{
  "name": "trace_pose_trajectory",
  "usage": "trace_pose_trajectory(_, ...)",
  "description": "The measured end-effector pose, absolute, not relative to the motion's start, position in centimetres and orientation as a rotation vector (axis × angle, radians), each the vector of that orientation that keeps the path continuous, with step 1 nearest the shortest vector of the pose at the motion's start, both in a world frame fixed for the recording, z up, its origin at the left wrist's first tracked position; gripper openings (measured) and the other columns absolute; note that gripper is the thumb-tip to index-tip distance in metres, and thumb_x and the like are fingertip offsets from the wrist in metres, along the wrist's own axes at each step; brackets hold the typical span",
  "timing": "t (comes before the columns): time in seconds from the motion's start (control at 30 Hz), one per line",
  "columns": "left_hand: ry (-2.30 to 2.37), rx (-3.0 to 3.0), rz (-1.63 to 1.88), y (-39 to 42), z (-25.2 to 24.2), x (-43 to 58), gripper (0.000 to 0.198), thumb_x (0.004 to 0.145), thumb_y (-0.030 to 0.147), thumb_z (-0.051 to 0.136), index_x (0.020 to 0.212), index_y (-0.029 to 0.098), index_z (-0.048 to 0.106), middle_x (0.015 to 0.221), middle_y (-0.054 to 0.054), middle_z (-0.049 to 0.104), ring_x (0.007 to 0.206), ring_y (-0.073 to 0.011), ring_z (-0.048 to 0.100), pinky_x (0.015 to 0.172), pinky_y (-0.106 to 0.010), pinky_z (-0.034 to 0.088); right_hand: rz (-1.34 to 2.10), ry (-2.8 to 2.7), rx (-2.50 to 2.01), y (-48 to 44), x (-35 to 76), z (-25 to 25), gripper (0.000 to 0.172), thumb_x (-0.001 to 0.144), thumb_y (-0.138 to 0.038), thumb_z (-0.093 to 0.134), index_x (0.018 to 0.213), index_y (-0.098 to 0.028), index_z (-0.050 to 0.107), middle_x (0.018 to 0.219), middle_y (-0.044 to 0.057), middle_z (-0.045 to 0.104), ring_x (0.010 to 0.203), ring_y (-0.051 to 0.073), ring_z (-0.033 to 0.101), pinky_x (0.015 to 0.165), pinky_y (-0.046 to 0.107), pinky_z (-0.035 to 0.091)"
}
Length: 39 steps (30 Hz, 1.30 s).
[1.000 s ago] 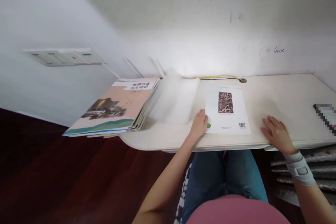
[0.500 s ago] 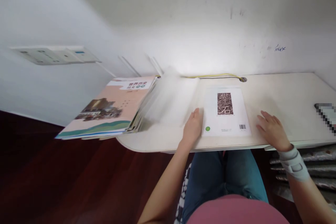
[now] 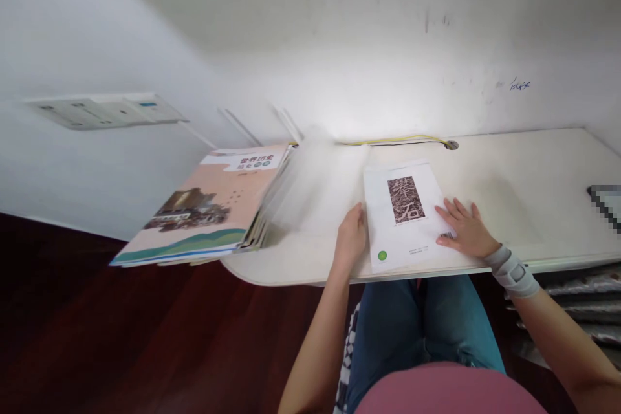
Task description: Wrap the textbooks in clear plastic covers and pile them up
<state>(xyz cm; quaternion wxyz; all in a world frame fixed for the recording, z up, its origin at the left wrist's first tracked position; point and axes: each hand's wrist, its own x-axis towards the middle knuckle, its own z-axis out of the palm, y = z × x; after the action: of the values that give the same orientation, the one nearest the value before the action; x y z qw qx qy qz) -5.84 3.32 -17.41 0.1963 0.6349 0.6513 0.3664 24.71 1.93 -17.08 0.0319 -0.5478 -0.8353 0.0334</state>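
A white booklet [image 3: 405, 233] with a dark printed square and a green dot lies back cover up near the desk's front edge, turned slightly askew. My right hand [image 3: 463, 229], with a white wrist brace, lies flat with fingers spread on the booklet's right lower corner. My left hand [image 3: 350, 236] rests at the booklet's left edge with the fingers curled against it. Left of my left hand lies a pale, blurred sheet or book [image 3: 323, 184].
A stack of textbooks [image 3: 213, 207] with a pink and green cover overhangs the white desk's [image 3: 524, 187] left end. A yellow cable [image 3: 398, 140] runs along the wall. A pixelated item [image 3: 606, 204] lies at the far right. Wall sockets [image 3: 107, 108] are on the left wall.
My right hand moved left from the bare desk onto the booklet's right corner. The booklet shifted left and rotated a little. My left hand slid off its corner to its left edge.
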Motion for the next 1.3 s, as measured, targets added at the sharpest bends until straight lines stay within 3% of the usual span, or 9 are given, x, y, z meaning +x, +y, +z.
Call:
trace_pose_trajectory(0.17,1.786,1.765,1.072,3.3,-17.4,-5.8,0.04,0.092,0.026,0.037,0.124,0.014,0.057,0.13,-0.013,0.059,0.122,-0.0241,0.054,0.106,-0.043,0.04,0.071,-2.521,-1.655,1.2,24.2,-17.0,0.077,0.087,-0.065,0.039,0.148,-0.018,0.03,0.155,0.017,0.024,0.142,0.037,0.018,0.108,0.063,0.016)
trace_pose_trajectory(0.33,1.769,1.728,1.051,3.2,-16.8,-5.9,0.039,0.09,0.028,0.039,0.121,0.014,0.059,0.127,-0.013,0.062,0.119,-0.0241,0.056,0.105,-0.042,0.041,0.141,-2.69,-1.372,-0.1,23.8,-16.8,0.085,0.076,-0.07,0.054,0.145,-0.023,0.037,0.155,0.018,0.023,0.142,0.041,0.016,0.108,0.06,0.02)
trace_pose_trajectory(0.43,1.754,1.689,1.026,3.2,-16.5,-6.0,0.036,0.089,0.026,0.039,0.116,0.016,0.061,0.12,-0.01,0.066,0.114,-0.0242,0.059,0.102,-0.043,0.043,0.074,-2.608,-1.449,-0.7,22.4,-16.6,0.077,0.078,-0.065,0.057,0.14,-0.021,0.046,0.151,0.02,0.031,0.139,0.043,0.023,0.106,0.059,0.025)
trace_pose_trajectory(0.53,1.768,1.635,1.019,3.4,-16.6,-6.3,0.039,0.085,0.019,0.04,0.118,0.018,0.061,0.126,-0.008,0.063,0.118,-0.0235,0.057,0.105,-0.043,0.04,0.016,-2.559,-1.447,-1.0,20.5,-16.5,0.069,0.081,-0.06,0.057,0.135,-0.017,0.052,0.145,0.021,0.041,0.137,0.041,0.029,0.107,0.054,0.029)
trace_pose_trajectory(0.8,1.779,1.58,1.021,3.6,-18.0,-6.9,0.049,0.083,0.021,0.044,0.13,0.019,0.054,0.136,-0.007,0.055,0.124,-0.0237,0.052,0.111,-0.045,0.034,0.054,-2.604,-1.391,-0.7,19.0,-15.9,0.06,0.085,-0.052,0.056,0.134,-0.017,0.052,0.144,0.02,0.042,0.136,0.038,0.032,0.107,0.054,0.029)
trace_pose_trajectory(1.1,1.721,1.63,1.059,3.7,-17.9,-6.8,0.049,0.084,0.022,0.043,0.132,0.017,0.052,0.141,-0.008,0.051,0.129,-0.0226,0.048,0.112,-0.042,0.032,0.217,-2.643,-1.257,0.1,17.1,-14.4,0.037,0.079,-0.04,0.069,0.105,-0.014,0.065,0.127,0.017,0.057,0.123,0.03,0.048,0.102,0.045,0.038)
trace_pose_trajectory(1.3,1.745,1.666,1.174,3.4,-17.1,-7.3,0.044,0.085,0.024,0.044,0.127,0.015,0.057,0.133,-0.011,0.058,0.123,-0.0246,0.054,0.107,-0.044,0.041,0.372,-2.534,-1.218,-0.2,17.5,-14.1,0.013,0.084,-0.028,0.063,0.092,-0.018,0.068,0.113,0.009,0.066,0.111,0.024,0.058,0.096,0.039,0.043)
